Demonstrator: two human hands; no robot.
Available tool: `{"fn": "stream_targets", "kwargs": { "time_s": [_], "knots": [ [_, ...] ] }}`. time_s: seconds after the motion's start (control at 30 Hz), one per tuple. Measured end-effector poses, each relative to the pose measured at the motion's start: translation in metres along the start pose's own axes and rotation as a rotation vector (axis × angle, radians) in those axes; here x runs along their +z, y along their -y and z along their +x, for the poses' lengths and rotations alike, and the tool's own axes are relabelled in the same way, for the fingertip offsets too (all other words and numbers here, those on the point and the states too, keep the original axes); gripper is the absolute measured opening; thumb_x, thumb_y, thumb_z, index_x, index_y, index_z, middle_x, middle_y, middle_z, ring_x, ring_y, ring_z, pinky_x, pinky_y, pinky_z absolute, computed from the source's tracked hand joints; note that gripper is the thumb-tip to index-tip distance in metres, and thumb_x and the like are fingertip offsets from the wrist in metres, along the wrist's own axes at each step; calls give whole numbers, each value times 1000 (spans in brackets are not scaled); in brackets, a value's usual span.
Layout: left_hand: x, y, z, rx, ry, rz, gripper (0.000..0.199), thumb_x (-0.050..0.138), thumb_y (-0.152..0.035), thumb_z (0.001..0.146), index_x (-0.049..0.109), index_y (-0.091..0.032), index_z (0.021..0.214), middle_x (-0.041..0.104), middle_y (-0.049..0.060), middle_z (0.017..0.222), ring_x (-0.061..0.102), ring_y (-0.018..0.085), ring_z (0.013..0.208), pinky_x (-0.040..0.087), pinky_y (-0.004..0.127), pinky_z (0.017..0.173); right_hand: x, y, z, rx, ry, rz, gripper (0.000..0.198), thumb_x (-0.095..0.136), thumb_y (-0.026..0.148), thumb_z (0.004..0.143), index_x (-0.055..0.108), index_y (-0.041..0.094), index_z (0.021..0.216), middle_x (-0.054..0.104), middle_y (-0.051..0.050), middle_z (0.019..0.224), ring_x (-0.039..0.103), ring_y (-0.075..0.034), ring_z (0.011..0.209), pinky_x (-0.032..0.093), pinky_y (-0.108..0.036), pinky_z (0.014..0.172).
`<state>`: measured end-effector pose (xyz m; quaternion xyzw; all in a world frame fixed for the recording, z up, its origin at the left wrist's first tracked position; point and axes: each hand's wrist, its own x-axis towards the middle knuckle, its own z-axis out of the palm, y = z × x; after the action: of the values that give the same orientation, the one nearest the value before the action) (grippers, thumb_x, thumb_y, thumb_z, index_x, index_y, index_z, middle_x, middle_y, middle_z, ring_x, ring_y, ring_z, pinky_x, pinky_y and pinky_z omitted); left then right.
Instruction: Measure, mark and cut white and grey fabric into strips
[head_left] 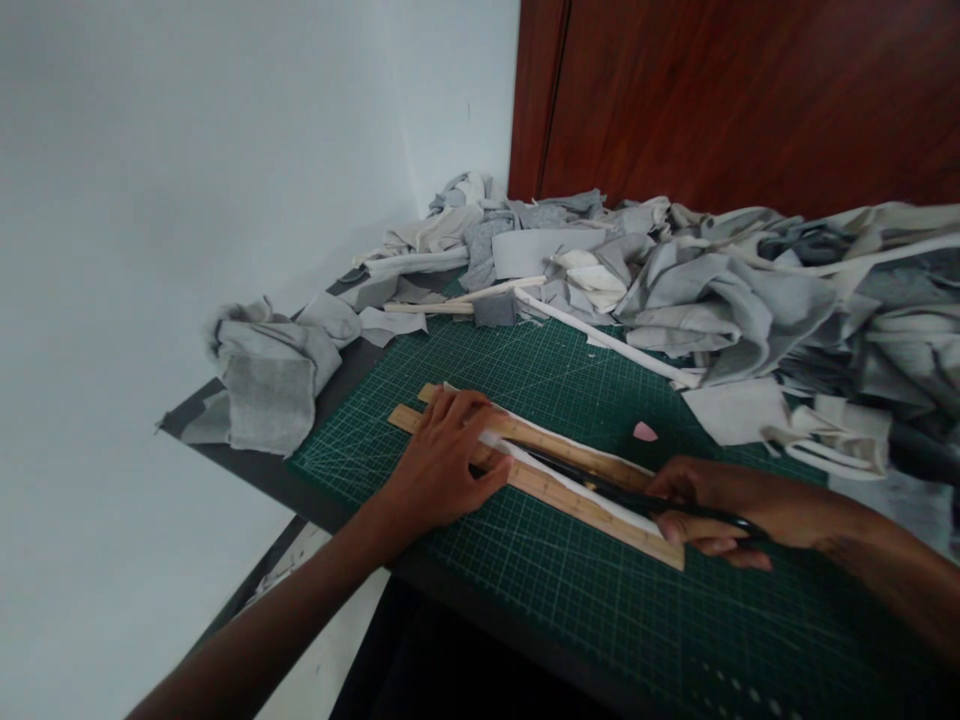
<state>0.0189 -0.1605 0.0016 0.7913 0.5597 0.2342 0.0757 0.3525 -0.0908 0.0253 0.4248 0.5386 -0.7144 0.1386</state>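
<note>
Two wooden rulers [555, 489] lie slantwise and nearly parallel on the green cutting mat [465, 350]. White fabric [626, 516] shows as narrow strips along and between them. My left hand [450, 450] bears down on the left end of the fabric and rulers, its bent fingers on the far side and its thumb on the near side. A pair of black scissors [626, 497] is in my right hand [697, 505], which grips the handles near the rulers' right end. The scissors' blades point left along the white fabric, toward my left hand; their tips are hard to make out.
A heap of grey and cream fabric scraps [727, 300] covers the back and right of the table. A folded grey cloth [274, 390] sits at the left corner. A long white strip [607, 342] and a small pink piece [645, 431] lie beyond the rulers. A white wall [225, 150] borders the left.
</note>
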Motion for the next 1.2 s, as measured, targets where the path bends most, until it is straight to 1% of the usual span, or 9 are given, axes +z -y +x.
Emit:
{"fn": "stream_targets", "kwargs": {
  "time_s": [0.17,0.23,0.3,0.4,0.5,0.63,0.77,0.93,1.2],
  "knots": [
    [-1,3,0,23,20,-11,36,70,-29,91,62,-23,125,62,8,128,57,30,126,28,61,128,0,6,-1,-34,37,-73,48,73,61,81,50,19,76,40,11,48,33,-3,36,31,-15,35],
    [1,4,-1,18,20,-17,43,70,-31,92,58,-22,133,62,9,131,57,31,128,26,61,128,1,11,-1,-42,32,-107,53,74,66,77,49,19,78,41,11,51,36,-3,38,32,-15,37],
    [4,6,-2,3,4,-29,64,70,-36,92,44,-20,149,61,12,138,54,33,135,26,63,128,2,16,-1,-53,43,-124,58,76,71,73,48,20,78,40,11,53,36,-3,39,33,-15,37],
    [7,6,-3,-17,-20,-49,96,71,-39,92,12,-18,165,57,16,147,50,37,141,30,64,126,5,24,2,-64,81,-95,63,73,76,73,44,20,74,39,10,56,35,-2,40,33,-16,36],
    [8,6,-3,-14,-30,-63,107,73,-37,91,0,-20,167,60,15,143,53,37,137,31,64,125,8,29,4,-59,81,-67,64,74,76,73,42,21,71,39,9,57,35,-2,40,30,-15,36],
    [6,5,-3,-6,-43,-77,109,75,-36,90,-1,-22,168,61,14,140,56,35,131,35,63,123,8,26,7,-76,68,-10,65,71,80,75,47,20,75,39,10,58,33,-2,40,29,-15,34],
    [6,4,-4,-2,-44,-87,108,74,-36,90,0,-22,168,61,15,141,55,35,131,34,64,123,7,20,10,-115,83,-2,66,72,80,75,45,20,72,38,9,57,32,-2,40,28,-15,33],
    [5,5,-3,0,-38,-99,105,71,-37,92,1,-21,168,62,14,140,55,35,132,33,63,124,5,21,13,-60,67,-10,67,71,82,75,45,20,72,37,11,54,29,-1,36,28,-14,32],
    [8,6,-5,-36,-50,-97,106,72,-40,91,2,-21,168,62,14,140,54,36,135,30,63,125,-1,20,18,-43,91,-53,56,78,65,80,47,19,71,41,11,49,34,-1,32,23,-11,30]
  ]
}}
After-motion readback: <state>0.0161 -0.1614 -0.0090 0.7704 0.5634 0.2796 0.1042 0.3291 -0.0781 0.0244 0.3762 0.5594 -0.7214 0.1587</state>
